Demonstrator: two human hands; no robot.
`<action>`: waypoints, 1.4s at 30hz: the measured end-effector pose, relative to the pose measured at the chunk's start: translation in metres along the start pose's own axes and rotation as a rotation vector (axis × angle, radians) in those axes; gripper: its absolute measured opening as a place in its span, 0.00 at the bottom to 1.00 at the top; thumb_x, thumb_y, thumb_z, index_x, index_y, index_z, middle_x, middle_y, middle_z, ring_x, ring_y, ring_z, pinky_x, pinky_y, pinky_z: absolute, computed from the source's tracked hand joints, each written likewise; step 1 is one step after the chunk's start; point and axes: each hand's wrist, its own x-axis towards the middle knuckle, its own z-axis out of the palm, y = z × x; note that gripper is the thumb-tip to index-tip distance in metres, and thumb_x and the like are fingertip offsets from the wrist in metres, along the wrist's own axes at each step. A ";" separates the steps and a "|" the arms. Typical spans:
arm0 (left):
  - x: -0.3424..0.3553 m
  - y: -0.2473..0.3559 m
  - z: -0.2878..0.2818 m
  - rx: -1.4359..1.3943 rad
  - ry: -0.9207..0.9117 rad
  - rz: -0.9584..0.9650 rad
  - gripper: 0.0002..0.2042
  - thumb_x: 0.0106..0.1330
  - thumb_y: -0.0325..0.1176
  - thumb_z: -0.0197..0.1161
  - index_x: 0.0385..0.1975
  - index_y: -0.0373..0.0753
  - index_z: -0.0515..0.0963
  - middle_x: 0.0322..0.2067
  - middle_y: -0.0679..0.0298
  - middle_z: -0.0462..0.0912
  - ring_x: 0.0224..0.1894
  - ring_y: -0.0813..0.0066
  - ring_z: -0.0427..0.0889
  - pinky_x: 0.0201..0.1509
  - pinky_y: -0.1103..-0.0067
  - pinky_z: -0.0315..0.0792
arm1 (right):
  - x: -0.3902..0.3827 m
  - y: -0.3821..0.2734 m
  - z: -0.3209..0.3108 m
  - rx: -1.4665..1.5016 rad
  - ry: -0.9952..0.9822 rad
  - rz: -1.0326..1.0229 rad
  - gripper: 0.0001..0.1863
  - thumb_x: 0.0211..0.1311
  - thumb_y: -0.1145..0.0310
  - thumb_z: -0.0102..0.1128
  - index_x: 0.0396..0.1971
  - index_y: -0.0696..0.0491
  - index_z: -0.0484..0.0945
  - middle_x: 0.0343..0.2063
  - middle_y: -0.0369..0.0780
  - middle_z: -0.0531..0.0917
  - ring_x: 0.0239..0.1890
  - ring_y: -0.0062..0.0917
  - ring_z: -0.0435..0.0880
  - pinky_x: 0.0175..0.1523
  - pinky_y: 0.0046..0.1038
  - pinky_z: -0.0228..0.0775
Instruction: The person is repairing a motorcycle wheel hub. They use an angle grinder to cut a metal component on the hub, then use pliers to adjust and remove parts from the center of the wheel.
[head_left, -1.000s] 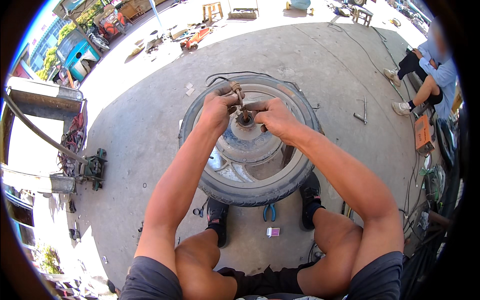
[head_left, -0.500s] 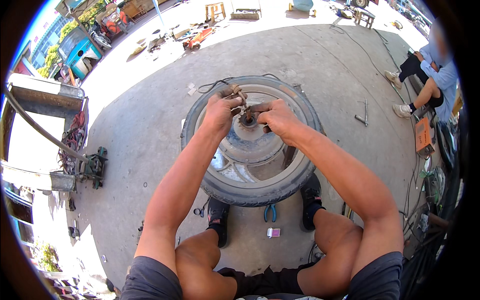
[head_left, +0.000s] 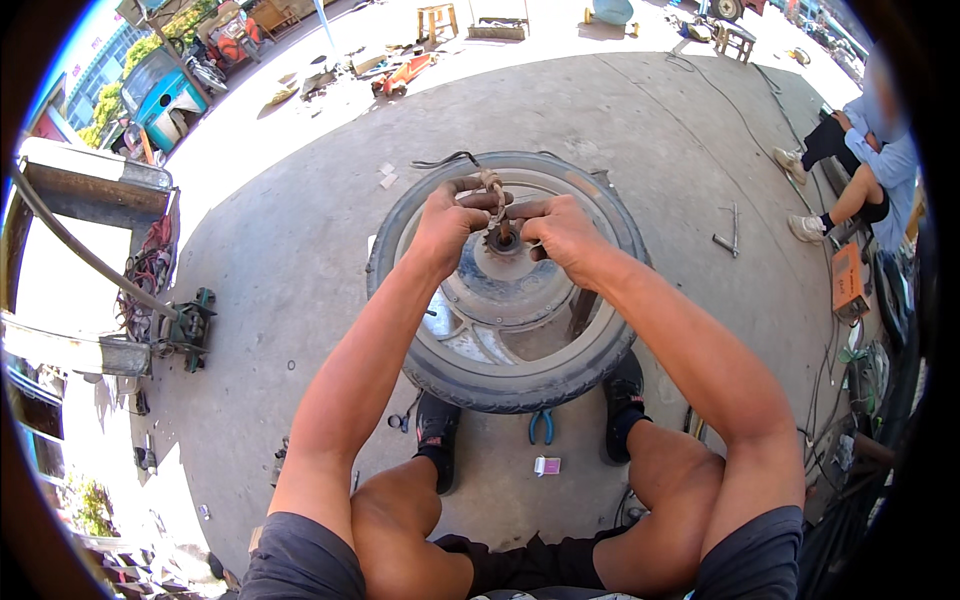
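A dusty wheel with a black tyre and a large round hub lies flat between my feet. From the hub's centre rises a rusty axle with a toothed ring around its base. My left hand is closed on a brown, knotted cable just above the axle. My right hand is closed in a pinch beside the axle, its fingertips against the cable's lower part. Exactly where those fingertips grip is partly hidden. The cable's dark end sticks out over the wheel's far rim.
Blue-handled pliers, a small pink-and-white box and scissors lie on the concrete near my feet. A metal frame with a bench vise stands left. At right are an L-shaped wrench, an orange box and a seated person.
My left hand's fingers have shifted, and the cable now stands more upright above the axle. Its dark end has lifted off the far rim. My right hand stays beside the axle.
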 end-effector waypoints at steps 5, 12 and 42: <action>-0.006 0.002 0.003 0.144 -0.019 0.054 0.33 0.54 0.14 0.64 0.62 0.23 0.61 0.49 0.47 0.83 0.52 0.64 0.84 0.57 0.71 0.76 | 0.001 -0.001 0.002 0.031 0.033 -0.011 0.11 0.53 0.75 0.58 0.32 0.60 0.88 0.25 0.37 0.82 0.24 0.20 0.74 0.29 0.25 0.66; -0.009 0.000 0.005 0.191 0.000 0.132 0.27 0.60 0.15 0.63 0.61 0.26 0.65 0.45 0.49 0.85 0.48 0.68 0.84 0.55 0.73 0.78 | -0.001 -0.004 0.002 -0.110 0.061 -0.076 0.12 0.53 0.73 0.60 0.32 0.63 0.88 0.22 0.39 0.83 0.25 0.22 0.78 0.31 0.28 0.69; -0.004 -0.008 0.007 0.136 0.107 0.185 0.20 0.65 0.20 0.64 0.56 0.25 0.70 0.42 0.51 0.87 0.45 0.72 0.85 0.54 0.77 0.77 | 0.003 0.006 0.034 -1.130 0.443 -0.444 0.15 0.56 0.59 0.64 0.25 0.58 0.84 0.23 0.50 0.85 0.29 0.44 0.87 0.36 0.44 0.79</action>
